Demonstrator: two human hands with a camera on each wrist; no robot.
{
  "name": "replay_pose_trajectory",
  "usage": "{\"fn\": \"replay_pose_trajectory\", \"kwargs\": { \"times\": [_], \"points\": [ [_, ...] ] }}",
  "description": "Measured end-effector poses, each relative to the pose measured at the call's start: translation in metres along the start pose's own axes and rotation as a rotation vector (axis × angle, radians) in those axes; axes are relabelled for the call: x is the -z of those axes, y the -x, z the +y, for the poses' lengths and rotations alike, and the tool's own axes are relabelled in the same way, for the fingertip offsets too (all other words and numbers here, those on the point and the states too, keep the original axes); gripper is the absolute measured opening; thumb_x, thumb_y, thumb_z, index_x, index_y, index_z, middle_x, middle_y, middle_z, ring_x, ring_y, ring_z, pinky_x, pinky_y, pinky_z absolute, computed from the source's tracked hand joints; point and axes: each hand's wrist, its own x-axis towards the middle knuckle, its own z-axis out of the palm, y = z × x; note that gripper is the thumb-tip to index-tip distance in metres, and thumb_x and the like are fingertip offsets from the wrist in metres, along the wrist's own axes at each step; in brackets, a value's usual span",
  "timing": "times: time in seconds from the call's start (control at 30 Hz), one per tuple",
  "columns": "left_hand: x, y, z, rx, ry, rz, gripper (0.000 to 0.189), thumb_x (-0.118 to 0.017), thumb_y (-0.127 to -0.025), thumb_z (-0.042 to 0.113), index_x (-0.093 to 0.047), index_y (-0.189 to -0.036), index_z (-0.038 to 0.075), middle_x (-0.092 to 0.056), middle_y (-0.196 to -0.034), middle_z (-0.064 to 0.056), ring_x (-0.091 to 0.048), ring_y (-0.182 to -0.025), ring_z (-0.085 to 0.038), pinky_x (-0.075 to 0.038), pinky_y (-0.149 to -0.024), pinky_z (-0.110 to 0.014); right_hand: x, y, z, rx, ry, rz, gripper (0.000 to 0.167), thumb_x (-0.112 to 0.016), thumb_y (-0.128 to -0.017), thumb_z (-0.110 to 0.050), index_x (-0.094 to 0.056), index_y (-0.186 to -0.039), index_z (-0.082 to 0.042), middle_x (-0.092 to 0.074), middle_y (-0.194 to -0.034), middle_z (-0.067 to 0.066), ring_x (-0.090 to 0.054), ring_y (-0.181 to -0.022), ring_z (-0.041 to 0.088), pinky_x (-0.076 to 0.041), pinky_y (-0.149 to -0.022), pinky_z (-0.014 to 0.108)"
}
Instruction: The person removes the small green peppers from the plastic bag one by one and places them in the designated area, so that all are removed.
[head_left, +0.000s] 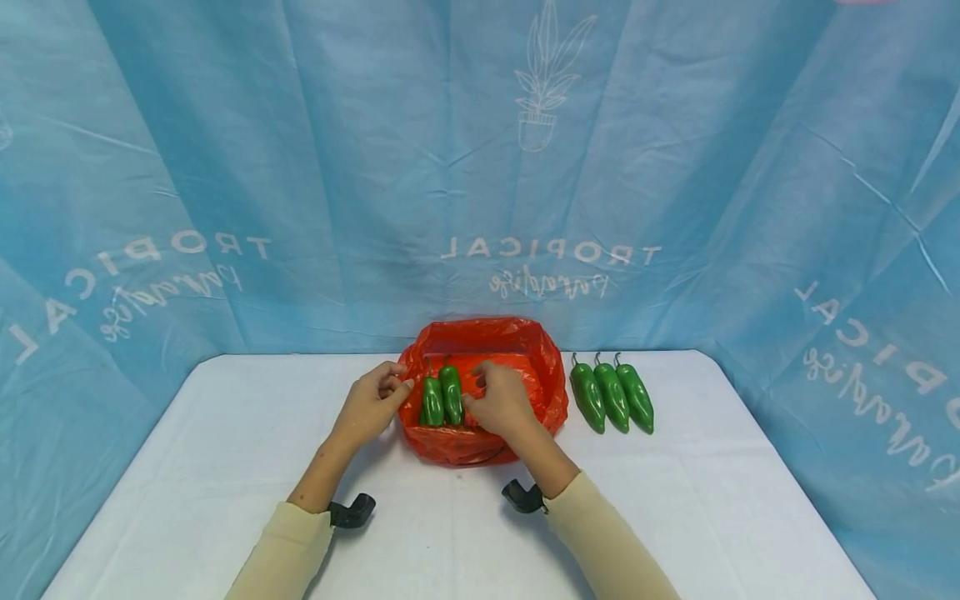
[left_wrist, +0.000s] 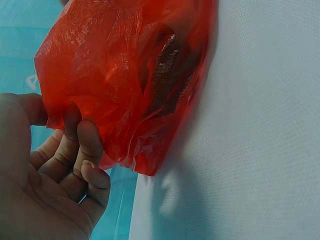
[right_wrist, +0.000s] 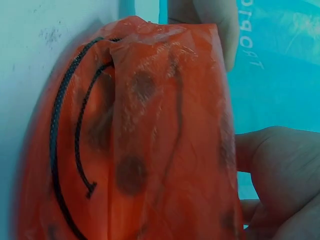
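A red plastic bag (head_left: 456, 450), its mouth held wide, sits at the back middle of the white table. Inside it, two green peppers (head_left: 452, 394) lie side by side at the left. My left hand (head_left: 369, 406) pinches the bag's left rim between thumb and fingers; in the left wrist view the hand (left_wrist: 60, 170) is at the edge of the red film. My right hand (head_left: 501, 400) reaches over the front rim into the bag, thumb and fingers spread apart just right of the peppers. In the right wrist view, the bag's wall partly hides the right hand (right_wrist: 285, 175).
Three more green peppers (head_left: 611, 395) lie in a row on the white table (head_left: 675, 508), right of the bag. A black cord (right_wrist: 56, 130) shows at the bag's front in the right wrist view. Behind the table hangs a blue printed curtain (head_left: 375, 167).
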Motion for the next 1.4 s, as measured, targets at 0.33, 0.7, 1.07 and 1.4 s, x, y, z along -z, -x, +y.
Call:
{"fn": "replay_pose_trajectory", "kwargs": {
  "times": [0.33, 0.7, 1.07, 1.4],
  "points": [
    [0.0, 0.0, 0.001, 0.006, -0.003, -0.005, 0.025, -0.066, -0.103, 0.017, -0.065, -0.124, 0.002, -0.067, -0.083, -0.004, -0.055, -0.069, -0.018, -0.045, -0.064, -0.028, -0.014, -0.01, -0.008, -0.056, 0.026, -0.056, 0.048, -0.083, -0.092, -0.019, -0.066, -0.131, 0.004, -0.072, -0.11, 0.017, -0.065, -0.092, 0.026, -0.06, -0.078, 0.041],
    [-0.001, 0.001, 0.004, 0.012, -0.002, -0.014, 0.025, -0.065, -0.104, 0.018, -0.065, -0.124, 0.002, -0.067, -0.085, -0.004, -0.056, -0.073, -0.019, -0.047, -0.065, -0.028, -0.025, -0.02, -0.012, -0.117, 0.076, -0.056, 0.049, -0.084, -0.092, -0.022, -0.066, -0.13, 0.003, -0.071, -0.112, 0.015, -0.067, -0.095, 0.026, -0.062, -0.083, 0.042],
    [-0.001, 0.002, 0.003, 0.011, 0.007, -0.017, 0.026, -0.066, -0.104, 0.017, -0.065, -0.125, 0.003, -0.065, -0.084, -0.005, -0.055, -0.071, -0.019, -0.046, -0.063, -0.027, -0.032, -0.029, -0.01, -0.184, 0.075, -0.06, 0.05, -0.085, -0.091, -0.024, -0.066, -0.129, 0.003, -0.071, -0.113, 0.017, -0.068, -0.1, 0.03, -0.062, -0.087, 0.045],
    [-0.002, 0.001, 0.003, 0.004, 0.002, -0.021, 0.026, -0.066, -0.105, 0.018, -0.064, -0.125, 0.002, -0.066, -0.084, -0.004, -0.056, -0.073, -0.019, -0.047, -0.066, -0.028, -0.033, -0.031, -0.011, -0.226, 0.074, -0.052, 0.039, -0.087, -0.086, -0.021, -0.067, -0.11, 0.001, -0.069, -0.101, 0.014, -0.064, -0.09, 0.027, -0.062, -0.081, 0.043]
  ]
}}
